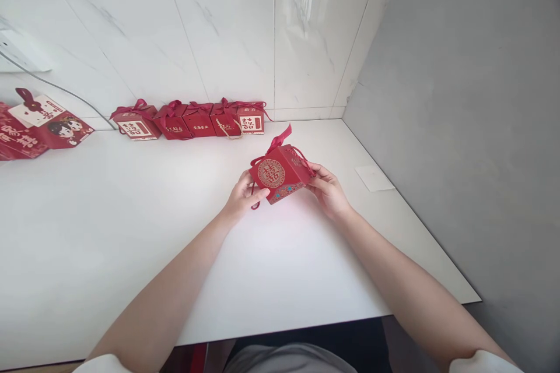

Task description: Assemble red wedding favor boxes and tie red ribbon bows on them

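Between my two hands, a red gift box (pixel 272 175) is held tilted above the white table. A round gold emblem marks its front, a ribbon bow (pixel 279 139) sits on top, and twisted red cord handles (pixel 301 158) hang at its sides. My left hand (pixel 241 195) grips the box's left edge, the thumb lying on the front face. On the opposite side, my right hand (pixel 328 189) is closed on the right edge near the cord. The fingertips behind the box are hidden.
Several red gift boxes (pixel 199 122) with ribbons line the back of the table (pixel 131 233) against the tiled wall. Larger red printed packages (pixel 48 128) lie at far left under a grey cable (pixel 56 84). A white card (pixel 374 178) lies by the grey panel (pixel 459 128) on the right.
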The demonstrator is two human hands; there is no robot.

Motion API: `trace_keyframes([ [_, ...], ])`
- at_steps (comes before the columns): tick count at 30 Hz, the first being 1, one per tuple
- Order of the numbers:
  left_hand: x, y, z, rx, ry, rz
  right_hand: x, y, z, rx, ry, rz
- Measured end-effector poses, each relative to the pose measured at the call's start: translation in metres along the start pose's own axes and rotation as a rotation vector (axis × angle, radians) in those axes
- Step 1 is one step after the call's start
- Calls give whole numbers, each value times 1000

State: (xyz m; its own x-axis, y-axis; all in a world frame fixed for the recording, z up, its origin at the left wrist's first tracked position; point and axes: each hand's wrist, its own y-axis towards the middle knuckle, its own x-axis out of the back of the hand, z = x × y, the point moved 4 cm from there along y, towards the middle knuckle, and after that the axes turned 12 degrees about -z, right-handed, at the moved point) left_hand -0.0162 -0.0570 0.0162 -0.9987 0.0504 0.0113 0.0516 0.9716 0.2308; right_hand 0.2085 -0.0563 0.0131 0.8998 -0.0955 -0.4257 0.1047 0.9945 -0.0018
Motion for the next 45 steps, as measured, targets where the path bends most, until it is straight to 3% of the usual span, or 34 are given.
trace_keyframes([
  [3, 2, 2, 0, -74, 84, -70, 2, 2, -1, 20, -62, -23],
  [7, 6, 0, -10, -312, 367, -237, 6, 7, -6, -26, -191, -80],
  [9, 4, -1, -15, -359, 442, -243, 6, 8, -9, -54, -225, -77],
  [12, 4, -2, -16, -321, 475, -239, 7, 9, -9, -62, -254, -77],
  [18, 21, 4, -6, -218, 619, -364, 22, 14, 5, -12, -281, -138],
  [25, 26, 6, -7, -225, 886, -228, 40, 23, 33, 60, -114, -177],
  [30, 30, 2, -8, -117, 1164, -211, 42, 22, 45, 76, 115, -183],
  [36, 44, 1, -40, -279, 1236, -400, 35, 10, 63, 62, 276, -210],
  [45, 49, -4, -63, -368, 1284, -493, 37, 3, 70, 199, 235, -297],
])
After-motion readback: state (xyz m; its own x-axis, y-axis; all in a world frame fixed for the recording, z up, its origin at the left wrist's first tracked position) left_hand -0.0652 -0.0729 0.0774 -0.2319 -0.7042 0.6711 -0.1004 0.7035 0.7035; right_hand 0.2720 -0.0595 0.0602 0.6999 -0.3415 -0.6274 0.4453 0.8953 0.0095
